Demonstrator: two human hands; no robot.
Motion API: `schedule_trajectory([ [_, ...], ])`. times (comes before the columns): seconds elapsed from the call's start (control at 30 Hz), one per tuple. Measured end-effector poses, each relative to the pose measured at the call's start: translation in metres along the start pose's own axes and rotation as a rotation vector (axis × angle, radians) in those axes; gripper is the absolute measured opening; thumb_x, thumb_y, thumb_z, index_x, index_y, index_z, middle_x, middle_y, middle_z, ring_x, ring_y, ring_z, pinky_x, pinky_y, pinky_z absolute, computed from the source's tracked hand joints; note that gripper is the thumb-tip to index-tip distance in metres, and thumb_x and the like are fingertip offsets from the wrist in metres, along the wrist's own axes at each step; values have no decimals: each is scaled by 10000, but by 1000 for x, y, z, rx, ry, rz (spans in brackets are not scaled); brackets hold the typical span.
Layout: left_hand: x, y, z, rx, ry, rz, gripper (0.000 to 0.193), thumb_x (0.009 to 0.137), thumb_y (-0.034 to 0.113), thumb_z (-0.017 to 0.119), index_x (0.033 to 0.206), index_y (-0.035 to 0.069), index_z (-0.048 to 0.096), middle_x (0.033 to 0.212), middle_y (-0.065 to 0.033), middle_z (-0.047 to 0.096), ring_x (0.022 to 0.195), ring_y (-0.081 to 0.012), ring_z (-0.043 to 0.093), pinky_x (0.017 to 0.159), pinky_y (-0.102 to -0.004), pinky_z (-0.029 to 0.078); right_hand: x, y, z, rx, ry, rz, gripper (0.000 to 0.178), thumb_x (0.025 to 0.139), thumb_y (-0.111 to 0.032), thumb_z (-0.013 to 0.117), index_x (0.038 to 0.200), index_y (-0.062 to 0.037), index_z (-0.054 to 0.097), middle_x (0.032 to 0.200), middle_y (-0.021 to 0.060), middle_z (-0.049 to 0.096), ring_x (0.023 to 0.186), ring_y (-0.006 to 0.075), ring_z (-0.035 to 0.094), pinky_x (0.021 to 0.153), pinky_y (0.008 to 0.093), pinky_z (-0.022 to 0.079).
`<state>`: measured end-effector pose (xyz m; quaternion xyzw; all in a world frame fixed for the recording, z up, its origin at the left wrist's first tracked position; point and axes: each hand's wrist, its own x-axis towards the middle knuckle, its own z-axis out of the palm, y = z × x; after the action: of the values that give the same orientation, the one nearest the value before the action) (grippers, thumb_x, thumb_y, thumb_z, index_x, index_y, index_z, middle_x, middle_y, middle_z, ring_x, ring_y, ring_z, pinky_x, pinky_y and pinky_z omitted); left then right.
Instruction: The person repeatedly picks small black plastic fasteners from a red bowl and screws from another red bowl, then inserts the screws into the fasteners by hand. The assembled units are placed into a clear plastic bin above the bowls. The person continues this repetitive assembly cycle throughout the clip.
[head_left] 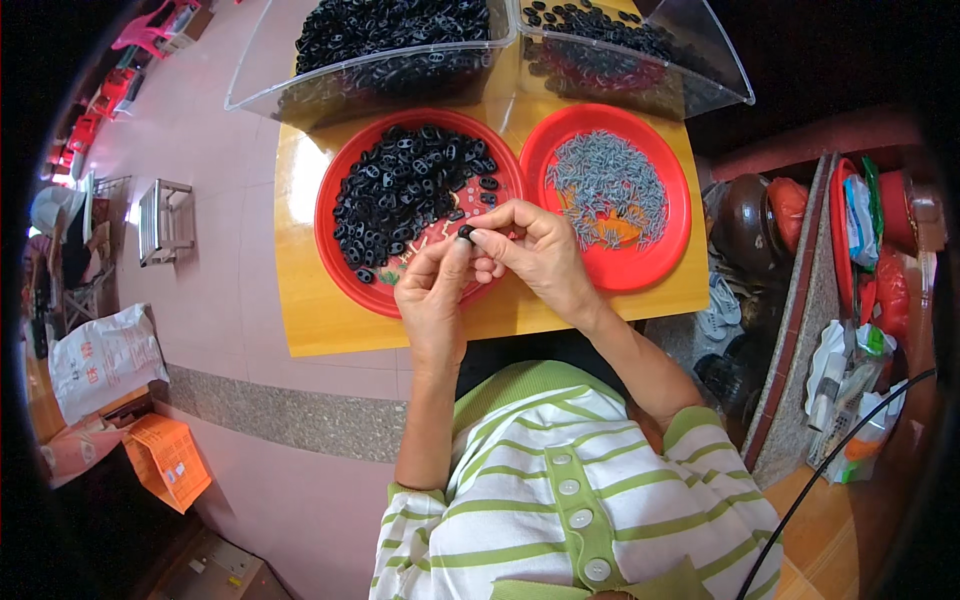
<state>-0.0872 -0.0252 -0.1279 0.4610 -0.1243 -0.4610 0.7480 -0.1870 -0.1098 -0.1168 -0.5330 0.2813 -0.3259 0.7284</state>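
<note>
My left hand and my right hand meet over the near right rim of a red round tray. Pinched between their thumbs and fingers is a small black plastic piece; my fingers cover part of it. Many black oval pieces with two holes lie heaped in that tray, mostly toward its left and far side. A second red tray, just right of my right hand, holds a spread of small grey pin-like pieces that look like screws.
Two clear plastic bins of black pieces stand at the far side of the yellow table. A metal stool is on the floor to the left. Jars and bags crowd the right side. A black cable runs at lower right.
</note>
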Motion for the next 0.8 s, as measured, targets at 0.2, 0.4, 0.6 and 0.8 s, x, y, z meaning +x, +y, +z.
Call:
schedule_trajectory([
  [0.2,1,7,-5,-111,-54,37,93,903,80,573,930,8,625,876,-80,653,811,-138,630,720,-257,523,-5,-22,9,-261,-25,-159,187,818,-47,668,991,9,623,854,34,594,680,74,601,576,214,503],
  [0.4,-5,4,-2,-293,-23,-66,122,917,99,539,998,25,592,964,-86,635,898,-180,619,801,-305,514,-6,-26,8,-607,12,-433,269,741,-34,731,999,-22,655,862,38,608,668,79,580,581,210,471],
  [0.6,-17,14,29,-208,59,117,188,931,93,524,1080,-1,588,992,-72,631,843,-111,592,747,-249,498,-5,-29,-1,-550,-62,-464,228,754,-35,722,969,-4,655,855,48,618,672,79,591,578,214,478],
  [0.8,-15,5,-1,244,-126,292,294,947,80,498,1212,-44,523,1149,-95,572,893,-118,587,770,-236,509,-13,-41,-7,-327,-142,-202,265,771,-110,726,986,19,642,819,78,621,760,125,614,657,261,489],
])
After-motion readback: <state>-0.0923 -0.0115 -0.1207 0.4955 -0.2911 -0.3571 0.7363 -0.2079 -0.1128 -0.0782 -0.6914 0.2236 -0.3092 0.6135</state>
